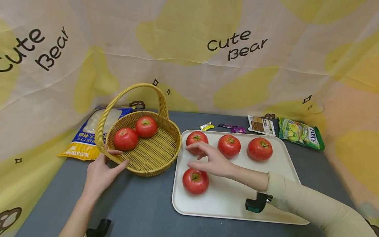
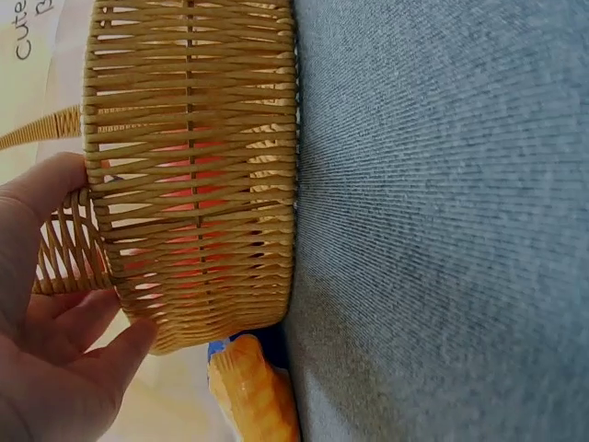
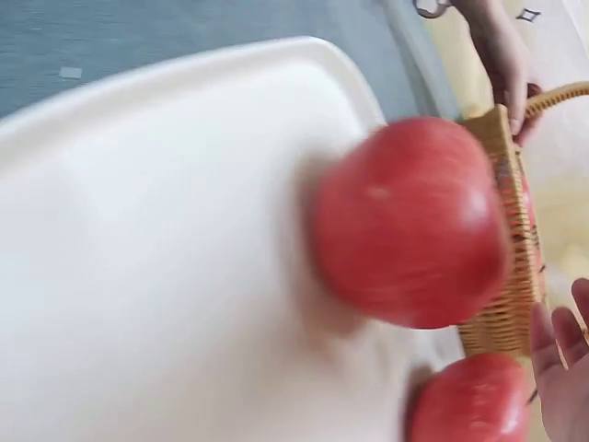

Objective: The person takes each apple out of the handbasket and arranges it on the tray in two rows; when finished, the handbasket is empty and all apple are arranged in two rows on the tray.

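Resting at lower left of the head view, the left hand (image 1: 99,174) holds the round woven yellow wicker basket (image 1: 154,158) at its near rim, thumb over the base of the arched handle (image 1: 133,90), fingers laid against the outer weave; the grip is closed round rim and handle foot. Left wrist view: basket wall (image 2: 189,175) fills the upper left, fingers (image 2: 83,318) pressed to it, red showing through the weave.

Basket contents: two red tomatoes with green stalk scars, one left (image 1: 125,139), one behind it (image 1: 146,126), touching or nearly so.

Right hand (image 1: 211,161), centre of frame, hovers over the white rectangular plastic tray (image 1: 266,194); grip wide, fingers spread and lightly bent, holding nothing. Fingertips lie at the far-left tray tomato (image 1: 196,137); whether they touch it cannot be told. Near tomato (image 1: 195,181) sits just under the palm. Two further tomatoes stand along the tray's far edge, middle (image 1: 229,145) and right (image 1: 259,148). Right wrist view is blurred: one tomato (image 3: 409,221) at centre, another (image 3: 469,401) at bottom.

Grey tabletop (image 1: 142,204) carries basket and tray side by side. Blue-and-yellow packet (image 1: 81,144) lies behind the basket; green snack bag (image 1: 300,133) at upper right.
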Available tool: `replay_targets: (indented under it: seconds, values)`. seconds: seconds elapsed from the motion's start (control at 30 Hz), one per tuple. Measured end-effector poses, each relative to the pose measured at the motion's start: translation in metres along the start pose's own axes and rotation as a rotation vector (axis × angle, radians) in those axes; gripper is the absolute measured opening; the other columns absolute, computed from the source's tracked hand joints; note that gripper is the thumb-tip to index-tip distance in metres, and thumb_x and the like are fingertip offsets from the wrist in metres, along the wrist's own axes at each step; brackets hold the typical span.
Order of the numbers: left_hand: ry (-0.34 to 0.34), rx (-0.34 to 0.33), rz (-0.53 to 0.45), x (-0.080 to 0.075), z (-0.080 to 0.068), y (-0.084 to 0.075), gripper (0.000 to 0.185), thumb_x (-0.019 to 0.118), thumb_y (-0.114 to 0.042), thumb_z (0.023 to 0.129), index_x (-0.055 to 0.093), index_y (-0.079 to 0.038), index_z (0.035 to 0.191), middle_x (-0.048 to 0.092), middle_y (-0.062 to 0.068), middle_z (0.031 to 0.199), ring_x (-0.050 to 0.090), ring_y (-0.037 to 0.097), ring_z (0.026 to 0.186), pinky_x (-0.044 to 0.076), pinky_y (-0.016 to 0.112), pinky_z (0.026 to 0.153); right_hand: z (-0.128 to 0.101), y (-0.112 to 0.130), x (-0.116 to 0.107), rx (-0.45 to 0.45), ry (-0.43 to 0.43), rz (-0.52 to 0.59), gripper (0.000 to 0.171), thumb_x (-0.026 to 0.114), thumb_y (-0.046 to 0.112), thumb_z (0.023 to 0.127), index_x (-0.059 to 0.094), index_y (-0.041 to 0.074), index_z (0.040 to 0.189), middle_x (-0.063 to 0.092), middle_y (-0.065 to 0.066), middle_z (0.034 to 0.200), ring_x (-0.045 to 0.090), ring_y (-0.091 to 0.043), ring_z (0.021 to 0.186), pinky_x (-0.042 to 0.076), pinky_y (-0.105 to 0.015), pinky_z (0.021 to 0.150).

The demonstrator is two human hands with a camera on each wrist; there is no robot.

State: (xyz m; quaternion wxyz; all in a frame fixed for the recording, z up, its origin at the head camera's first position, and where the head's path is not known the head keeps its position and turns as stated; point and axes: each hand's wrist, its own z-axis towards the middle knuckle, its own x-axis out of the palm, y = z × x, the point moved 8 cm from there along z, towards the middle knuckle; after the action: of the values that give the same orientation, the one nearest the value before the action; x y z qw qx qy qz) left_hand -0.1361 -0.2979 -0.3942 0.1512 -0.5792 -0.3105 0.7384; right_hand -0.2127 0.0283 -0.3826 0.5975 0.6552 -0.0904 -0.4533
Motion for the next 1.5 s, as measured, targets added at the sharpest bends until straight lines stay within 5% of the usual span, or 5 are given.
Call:
replay_targets:
  seconds: [0.27,0.8,1.07,1.27,1.5]
  values:
    - [0.004,-0.026,0.044,-0.004,0.002,0.007,0.048,0.072,-0.053,0.082,0.068,-0.013,0.108,0.070,0.014,0.107,0.059,0.039,0.100,0.040,0.050,0.080,0.067,0.018,0.009,-0.007,0.021,0.089,0.045,0.075,0.017,0.086,0.060,0.008,0.127,0.062,-0.002,0.120,0.058,-0.028,0.108,0.052,-0.033,0.087]
    - [-0.006,-0.040,0.039,0.000,0.001,0.009,0.047,0.073,-0.056,0.080,0.068,-0.015,0.103,0.071,0.011,0.103,0.059,0.036,0.098,0.039,0.046,0.079,0.176,0.008,0.052,0.164,-0.025,-0.226,0.073,0.075,0.033,0.083,0.043,0.011,0.144,0.047,-0.011,0.137,0.050,-0.023,0.120,0.045,-0.035,0.096]
    - [-0.010,-0.042,0.042,-0.002,0.001,0.010,0.046,0.073,-0.057,0.080,0.068,-0.016,0.101,0.071,0.009,0.101,0.059,0.033,0.096,0.038,0.043,0.077,0.199,0.002,0.067,0.138,0.066,-0.344,0.083,0.076,0.027,0.082,0.033,0.012,0.151,0.037,-0.008,0.150,0.042,-0.023,0.130,0.038,-0.033,0.103]
    - [-0.004,-0.038,0.040,-0.002,0.002,0.009,0.048,0.072,-0.057,0.080,0.068,-0.015,0.102,0.071,0.010,0.101,0.058,0.033,0.095,0.038,0.043,0.077,0.197,-0.002,0.068,0.175,0.083,-0.472,0.078,0.080,0.034,0.078,0.043,0.016,0.143,0.039,-0.010,0.138,0.038,-0.024,0.124,0.042,-0.034,0.096]
    - [0.001,-0.041,0.045,-0.001,0.002,0.010,0.048,0.072,-0.057,0.081,0.067,-0.014,0.103,0.070,0.011,0.100,0.057,0.032,0.092,0.035,0.040,0.075,0.193,-0.003,0.079,0.117,0.209,-0.401,0.080,0.086,0.029,0.073,0.037,0.006,0.132,0.048,-0.010,0.125,0.050,-0.018,0.111,0.044,-0.024,0.091]
